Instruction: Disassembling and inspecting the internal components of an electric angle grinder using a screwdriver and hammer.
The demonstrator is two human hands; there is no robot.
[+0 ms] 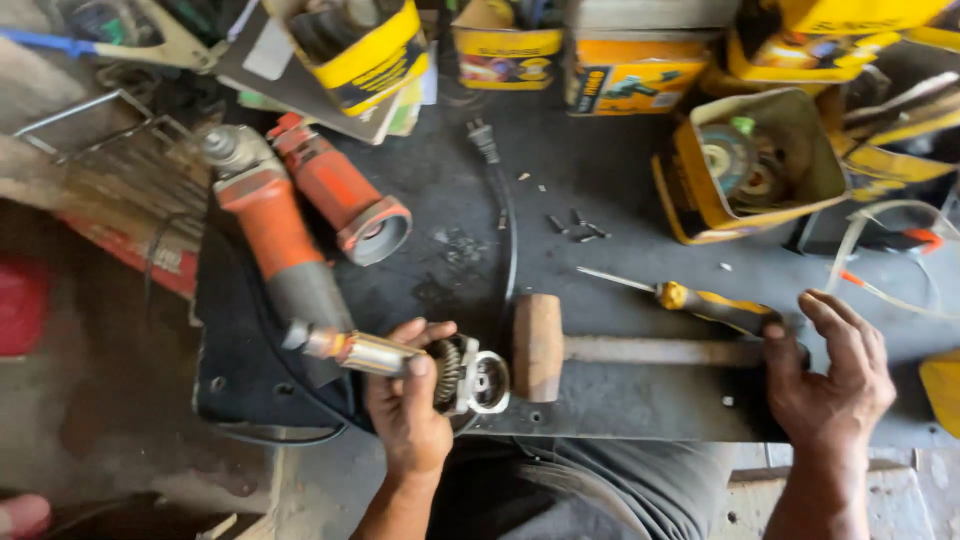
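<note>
My left hand [408, 400] grips a motor armature [375, 352] with a fan and a silver gear housing [478, 382] on its right end, held level over the near edge of the dark bench [600, 200]. My right hand [828, 375] rests on the bench with fingers spread, touching the end of a wooden mallet's handle [650, 350]. The mallet head [537, 347] lies just right of the armature. A yellow-handled screwdriver [700, 302] lies by the fingertips of my right hand.
Two orange angle grinder bodies [275, 225] [345, 195] lie at the left. A black power cord [503, 215] runs down the middle, small screws [578, 228] beside it. Yellow cardboard boxes [620, 75] line the back; an open box with discs [750, 165] sits at right.
</note>
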